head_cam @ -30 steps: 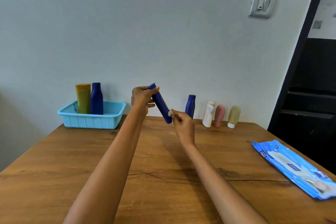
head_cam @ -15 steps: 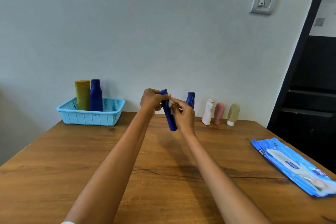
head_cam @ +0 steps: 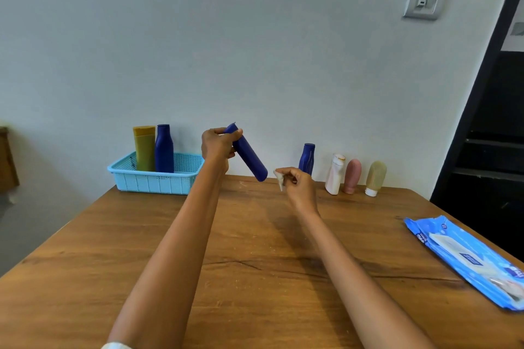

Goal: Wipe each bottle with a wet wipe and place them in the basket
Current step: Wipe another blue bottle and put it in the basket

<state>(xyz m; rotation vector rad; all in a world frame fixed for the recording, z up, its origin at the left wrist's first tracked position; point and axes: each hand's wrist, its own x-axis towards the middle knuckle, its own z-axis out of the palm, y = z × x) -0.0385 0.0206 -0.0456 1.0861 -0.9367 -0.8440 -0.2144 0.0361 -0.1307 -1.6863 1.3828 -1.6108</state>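
Left hand (head_cam: 218, 147): fingers curled round the upper end of a dark blue bottle (head_cam: 249, 156), held tilted in the air above the table (head_cam: 255, 249).
Right hand (head_cam: 297, 184): pinching a small crumpled wet wipe (head_cam: 279, 178), just beside the bottle's lower end, apart from it.
Light blue basket (head_cam: 156, 181): left of the left hand; holds an olive-yellow bottle (head_cam: 144, 149) and a blue bottle (head_cam: 164, 149), both upright.
Beyond and right of the right hand, by the wall: blue bottle (head_cam: 307, 159), white bottle (head_cam: 334, 174), pink bottle (head_cam: 352, 176), beige bottle (head_cam: 375, 178).
Far right: blue wipes packet (head_cam: 465, 258), lying flat.
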